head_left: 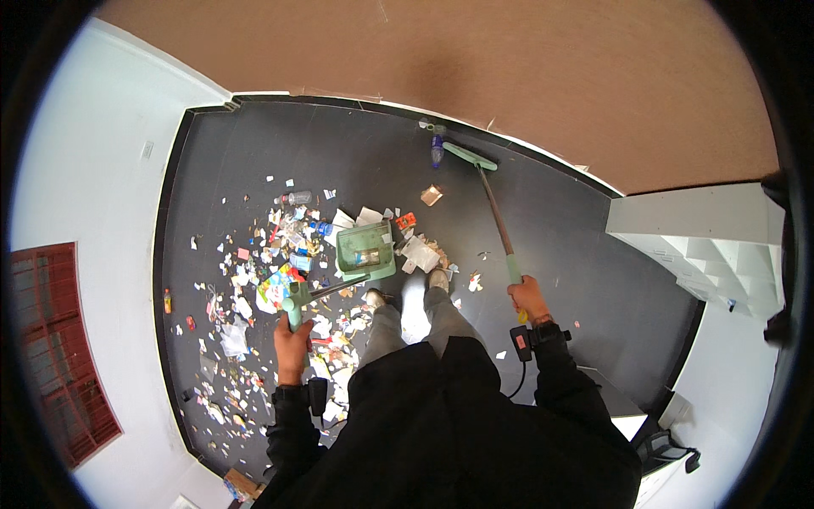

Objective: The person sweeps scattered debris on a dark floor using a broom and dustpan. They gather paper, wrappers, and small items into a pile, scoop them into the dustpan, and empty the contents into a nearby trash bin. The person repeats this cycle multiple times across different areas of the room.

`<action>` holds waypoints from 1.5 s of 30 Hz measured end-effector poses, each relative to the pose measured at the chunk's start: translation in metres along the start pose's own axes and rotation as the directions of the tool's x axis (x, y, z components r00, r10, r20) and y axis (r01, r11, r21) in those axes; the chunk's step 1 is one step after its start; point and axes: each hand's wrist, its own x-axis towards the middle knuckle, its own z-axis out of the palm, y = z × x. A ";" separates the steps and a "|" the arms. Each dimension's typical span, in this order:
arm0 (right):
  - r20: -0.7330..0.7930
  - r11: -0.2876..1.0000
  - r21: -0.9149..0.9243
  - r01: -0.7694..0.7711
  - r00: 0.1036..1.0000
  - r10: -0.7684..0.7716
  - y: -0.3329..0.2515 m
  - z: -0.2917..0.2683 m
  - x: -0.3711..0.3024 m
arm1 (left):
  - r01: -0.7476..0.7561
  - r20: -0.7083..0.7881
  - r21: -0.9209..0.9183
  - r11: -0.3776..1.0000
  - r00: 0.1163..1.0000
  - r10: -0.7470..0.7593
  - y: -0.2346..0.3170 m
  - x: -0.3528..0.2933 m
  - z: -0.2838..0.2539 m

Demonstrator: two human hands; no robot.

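My left hand [292,341] is closed round the upright handle of a green long-handled dustpan [370,270], whose pan rests on the floor before my feet with a bit of litter in it. On the right, my right hand [529,297] grips the green end of a broom [494,204] with a brown stick. Its pale green head [471,156] reaches out to the floor near the far wall. Beside the head lies a purple-blue plastic bottle [437,149]. A small brown carton [431,195] sits between the broom head and the dustpan.
Paper scraps, wrappers and bottles are strewn over the dark floor to the left, among them a clear bottle [296,198] and a small orange bottle [167,300]. White cubbyhole shelves [704,246] stand at the right. A brown wall [543,76] bounds the far side.
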 end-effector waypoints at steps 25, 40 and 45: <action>0.314 0.961 -0.220 -0.170 0.920 0.235 0.083 0.026 -0.040 | 0.018 0.022 0.072 0.997 1.000 -0.020 -0.020 -0.005 0.006; 0.227 0.963 -0.180 -0.200 0.944 0.238 0.113 0.045 -0.191 | -0.085 0.117 0.058 0.995 0.990 0.078 -0.101 0.001 -0.055; 0.140 0.973 -0.215 -0.079 0.984 0.111 0.085 0.053 -0.176 | -0.054 0.089 0.029 0.998 0.995 0.052 -0.109 -0.001 -0.063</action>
